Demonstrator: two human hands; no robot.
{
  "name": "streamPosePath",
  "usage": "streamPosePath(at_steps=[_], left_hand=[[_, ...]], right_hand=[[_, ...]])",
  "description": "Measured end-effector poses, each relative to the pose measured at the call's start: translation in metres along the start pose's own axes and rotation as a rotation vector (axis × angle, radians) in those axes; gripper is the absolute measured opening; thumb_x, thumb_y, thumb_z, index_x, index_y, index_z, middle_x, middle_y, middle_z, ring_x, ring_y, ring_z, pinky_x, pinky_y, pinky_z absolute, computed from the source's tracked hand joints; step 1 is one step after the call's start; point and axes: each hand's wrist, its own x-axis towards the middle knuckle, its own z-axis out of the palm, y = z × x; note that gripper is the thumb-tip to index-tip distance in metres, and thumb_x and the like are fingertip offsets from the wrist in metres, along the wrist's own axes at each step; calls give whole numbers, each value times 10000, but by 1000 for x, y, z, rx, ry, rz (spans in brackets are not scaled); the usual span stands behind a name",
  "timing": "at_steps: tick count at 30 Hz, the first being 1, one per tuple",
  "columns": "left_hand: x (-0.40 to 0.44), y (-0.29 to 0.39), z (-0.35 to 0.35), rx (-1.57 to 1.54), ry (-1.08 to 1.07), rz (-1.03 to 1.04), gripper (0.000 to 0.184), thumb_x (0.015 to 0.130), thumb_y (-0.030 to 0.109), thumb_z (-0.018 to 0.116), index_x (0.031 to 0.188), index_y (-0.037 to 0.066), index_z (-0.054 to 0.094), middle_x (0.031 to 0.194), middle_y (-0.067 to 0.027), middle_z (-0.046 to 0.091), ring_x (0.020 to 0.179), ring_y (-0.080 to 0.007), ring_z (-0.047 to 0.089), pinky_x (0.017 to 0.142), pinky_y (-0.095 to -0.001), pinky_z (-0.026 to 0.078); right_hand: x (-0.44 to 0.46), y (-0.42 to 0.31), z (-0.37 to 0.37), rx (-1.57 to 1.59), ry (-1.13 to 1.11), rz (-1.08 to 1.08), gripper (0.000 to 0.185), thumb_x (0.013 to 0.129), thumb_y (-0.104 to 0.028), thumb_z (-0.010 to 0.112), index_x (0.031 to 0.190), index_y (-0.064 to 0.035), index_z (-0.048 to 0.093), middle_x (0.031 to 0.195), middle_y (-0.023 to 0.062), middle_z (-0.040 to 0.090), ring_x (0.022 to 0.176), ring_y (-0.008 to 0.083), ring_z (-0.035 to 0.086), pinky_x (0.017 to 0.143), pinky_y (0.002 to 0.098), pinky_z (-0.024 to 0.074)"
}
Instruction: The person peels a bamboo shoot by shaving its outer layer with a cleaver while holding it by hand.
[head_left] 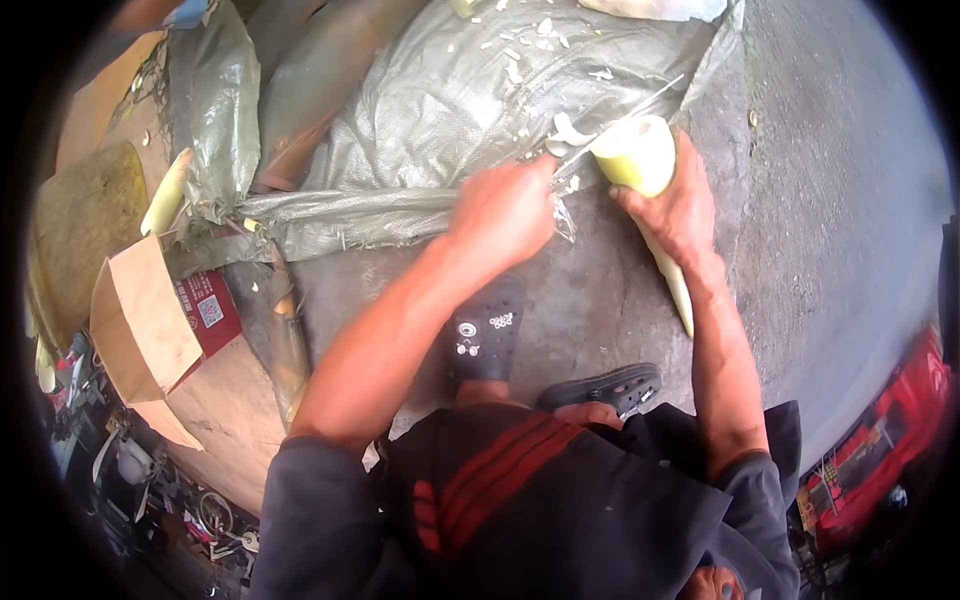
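A pale yellow-green bamboo shoot [640, 160] has its wide cut end up and its long tapered tip pointing down toward my right forearm. My right hand [685, 205] is wrapped round its thick part. Left of it, my left hand [508, 210] is closed in a fist round a knife, whose thin blade [630, 115] slants up to the right, across the near side of the cut end. The knife's handle is hidden in the fist. A white shaving [568, 132] lies or hangs beside the blade. Below the hands is a grey plastic sheet [400, 130] scattered with white scraps.
An open cardboard box [150, 320] stands at the left. Unpeeled shoots [288, 340] and a pale peeled one [166, 195] lie near it. My sandalled feet [487, 330] rest on the grey ground. A red object [890, 430] is at the lower right, and a white bag [660, 8] at the top.
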Motion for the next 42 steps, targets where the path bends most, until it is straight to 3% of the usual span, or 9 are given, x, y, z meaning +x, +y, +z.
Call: streamPosePath(at_steps=[3, 10, 19, 22, 25, 28, 42], left_hand=[[-47, -4, -6, -12, -28, 5, 175, 918, 136, 595, 1050, 26, 626, 783, -230, 689, 714, -455, 664, 665, -553, 507], [-120, -19, 5, 25, 55, -3, 121, 890, 118, 589, 982, 42, 571, 764, -193, 697, 656, -436, 671, 600, -565, 512], [-124, -5, 3, 1, 6, -68, 114, 922, 122, 602, 1003, 44, 586, 651, -210, 654, 620, -443, 651, 581, -567, 491], [-110, -5, 10, 6, 13, -77, 117, 920, 123, 605, 998, 38, 582, 640, -215, 648, 618, -451, 647, 583, -573, 490], [-93, -9, 17, -1, 49, -80, 116, 917, 120, 610, 987, 33, 580, 633, -217, 642, 614, -455, 642, 580, -570, 488], [-94, -9, 16, -27, 43, -88, 113, 915, 113, 612, 984, 29, 581, 629, -219, 638, 611, -457, 639, 578, -569, 483], [-102, 0, 3, 18, -23, -81, 105, 918, 109, 607, 987, 37, 573, 627, -222, 636, 607, -456, 641, 578, -574, 479]], right_hand=[[3, 18, -8, 379, -249, 62, 1044, 627, -376, 885, 1478, -22, 397, 1360, 248, 521, 1252, 411, 526, 1057, 459, 456], [-15, 0, 10, 39, -95, -69, 1066, 609, -379, 892, 1485, -43, 386, 1348, 227, 534, 1222, 412, 560, 1009, 481, 482], [-14, 0, 16, 47, -67, -65, 1012, 613, -382, 888, 1459, -91, 415, 1272, 203, 589, 1168, 397, 595, 969, 494, 501], [-12, -11, 8, 56, -154, 40, 993, 629, -331, 879, 1475, -75, 426, 1367, 202, 570, 1267, 373, 569, 1046, 442, 470], [-11, -9, 7, 73, -150, 14, 993, 620, -327, 873, 1471, -72, 429, 1357, 198, 574, 1265, 373, 567, 1049, 444, 466], [-12, 0, 14, 57, -77, -50, 991, 610, -368, 881, 1454, -112, 428, 1253, 189, 600, 1163, 393, 599, 964, 489, 504], [-12, 0, 14, 70, -87, -48, 971, 608, -369, 880, 1439, -125, 442, 1244, 182, 603, 1166, 389, 596, 957, 492, 502]])
